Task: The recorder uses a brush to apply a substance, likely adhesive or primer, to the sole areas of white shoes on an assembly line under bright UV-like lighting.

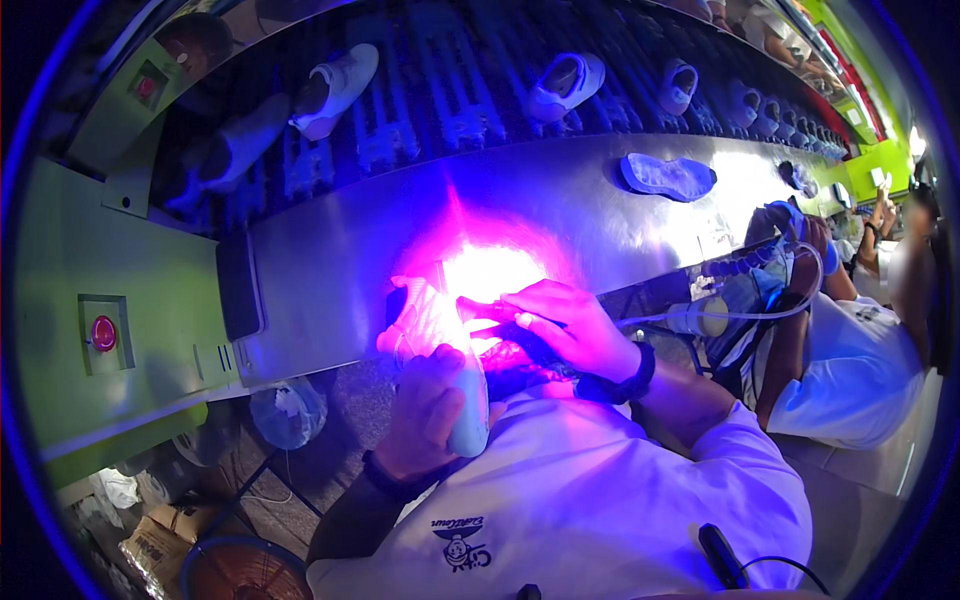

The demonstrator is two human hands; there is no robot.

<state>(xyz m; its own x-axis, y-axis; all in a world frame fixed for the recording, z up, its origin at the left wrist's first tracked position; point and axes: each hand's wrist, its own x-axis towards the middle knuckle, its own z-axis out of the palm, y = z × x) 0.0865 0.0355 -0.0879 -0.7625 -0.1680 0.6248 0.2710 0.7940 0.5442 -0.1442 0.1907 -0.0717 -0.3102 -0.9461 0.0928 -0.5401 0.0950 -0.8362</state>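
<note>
My left hand (425, 405) grips a pale cylindrical lamp (468, 412) that throws a strong purple-white glow. The light falls on a white shoe (418, 318) held in front of my chest, at the near edge of a shiny metal worktable (600, 215). My right hand (560, 325) lies over the shoe's dark right end and steadies it, fingers spread along its top. The glare washes out the middle of the shoe.
A conveyor behind the table carries several white shoes (565, 85). A loose sole (668, 176) lies on the table to the right. A co-worker in white (850, 370) sits at my right. A green panel with a red button (103, 333) is on the left, a fan (240, 570) below.
</note>
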